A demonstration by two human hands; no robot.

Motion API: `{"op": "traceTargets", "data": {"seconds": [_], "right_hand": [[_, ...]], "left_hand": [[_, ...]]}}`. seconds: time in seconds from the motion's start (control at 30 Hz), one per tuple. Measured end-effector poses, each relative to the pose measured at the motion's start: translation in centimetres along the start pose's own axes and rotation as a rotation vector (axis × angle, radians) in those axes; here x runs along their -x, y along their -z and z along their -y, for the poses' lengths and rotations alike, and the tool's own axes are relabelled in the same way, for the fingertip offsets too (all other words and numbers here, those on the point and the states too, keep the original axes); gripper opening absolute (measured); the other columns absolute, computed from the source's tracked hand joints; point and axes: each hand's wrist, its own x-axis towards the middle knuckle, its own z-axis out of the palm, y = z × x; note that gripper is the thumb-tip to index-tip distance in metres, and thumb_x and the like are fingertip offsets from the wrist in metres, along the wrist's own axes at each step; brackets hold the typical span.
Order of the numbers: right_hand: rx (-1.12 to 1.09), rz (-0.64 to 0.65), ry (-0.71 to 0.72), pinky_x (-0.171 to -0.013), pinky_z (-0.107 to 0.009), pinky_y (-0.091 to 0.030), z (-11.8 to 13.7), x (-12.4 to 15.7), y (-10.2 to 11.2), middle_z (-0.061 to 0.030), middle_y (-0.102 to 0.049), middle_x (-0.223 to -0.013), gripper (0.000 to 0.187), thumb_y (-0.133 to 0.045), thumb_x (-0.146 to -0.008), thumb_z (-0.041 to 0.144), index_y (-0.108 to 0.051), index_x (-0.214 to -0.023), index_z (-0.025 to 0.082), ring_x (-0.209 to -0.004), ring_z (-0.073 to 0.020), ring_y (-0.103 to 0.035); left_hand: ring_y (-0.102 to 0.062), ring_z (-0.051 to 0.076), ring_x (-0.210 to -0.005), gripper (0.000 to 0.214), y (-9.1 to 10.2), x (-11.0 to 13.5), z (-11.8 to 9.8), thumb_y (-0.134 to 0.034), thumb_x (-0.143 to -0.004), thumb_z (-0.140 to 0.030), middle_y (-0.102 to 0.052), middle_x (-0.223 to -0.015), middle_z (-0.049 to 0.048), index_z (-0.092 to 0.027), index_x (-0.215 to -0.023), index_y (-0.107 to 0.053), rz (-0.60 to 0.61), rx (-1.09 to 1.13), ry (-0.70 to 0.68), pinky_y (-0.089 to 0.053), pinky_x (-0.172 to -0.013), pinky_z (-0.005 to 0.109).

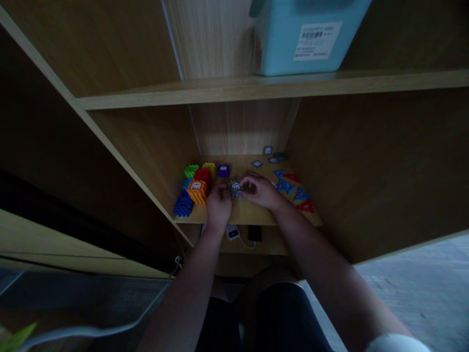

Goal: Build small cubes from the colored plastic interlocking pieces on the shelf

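Both my hands reach into a low wooden shelf compartment (252, 215). My left hand (219, 205) and my right hand (261, 190) are closed on a small grey block cube (234, 188) held between them just above the shelf board. To the left stand finished cubes: orange (198, 191), red (202, 175), green (191, 170), yellow (209, 167), purple (223, 170) and blue (183, 205). Loose flat blue and red pieces (295, 188) lie to the right of my right hand. Several grey flat pieces (269, 155) lie at the back.
A light blue plastic bin (304, 36) with a label stands on the shelf above (256, 88). Wooden side walls close in the compartment. A small white device (233, 232) with a cable and a dark object (254, 233) sit below the shelf edge. Grey floor lies at the right.
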Motion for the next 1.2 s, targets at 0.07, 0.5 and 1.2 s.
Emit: {"op": "traceTargets", "data": {"seconds": [0.07,0.5,1.2], "right_hand": [[-0.003,0.008,0.003,-0.078,-0.034,-0.052,-0.1,0.0,-0.1,-0.0037,-0.07,-0.101,0.018,-0.081,-0.09,0.035,-0.069,-0.101,0.027,-0.088,-0.0202,-0.064],[0.024,0.056,-0.027,-0.079,-0.035,-0.052,0.3,0.0,0.1,-0.0039,-0.07,-0.104,0.024,-0.083,-0.088,0.035,-0.067,-0.105,0.027,-0.088,-0.0207,-0.063],[0.04,0.071,-0.071,-0.078,-0.034,-0.052,0.0,0.2,0.0,-0.0037,-0.073,-0.109,0.032,-0.083,-0.086,0.033,-0.067,-0.113,0.027,-0.085,-0.0196,-0.063]], "left_hand": [[-0.071,0.021,-0.069,0.027,-0.1,0.0,-0.1,-0.051,-0.097,-0.02,-0.073,-0.073,0.0015,-0.02,-0.116,-0.069,0.008,-0.01,0.014,-0.051,-0.07,0.03],[-0.074,0.022,-0.074,0.023,-0.4,-0.2,0.5,-0.056,-0.095,-0.018,-0.075,-0.079,0.0025,-0.022,-0.117,-0.061,0.046,-0.007,-0.02,-0.055,-0.075,0.033],[-0.071,0.019,-0.071,0.022,-0.1,-0.3,0.4,-0.052,-0.093,-0.014,-0.072,-0.075,-0.0012,-0.024,-0.113,-0.054,0.105,0.04,0.001,-0.05,-0.07,0.031]]}}
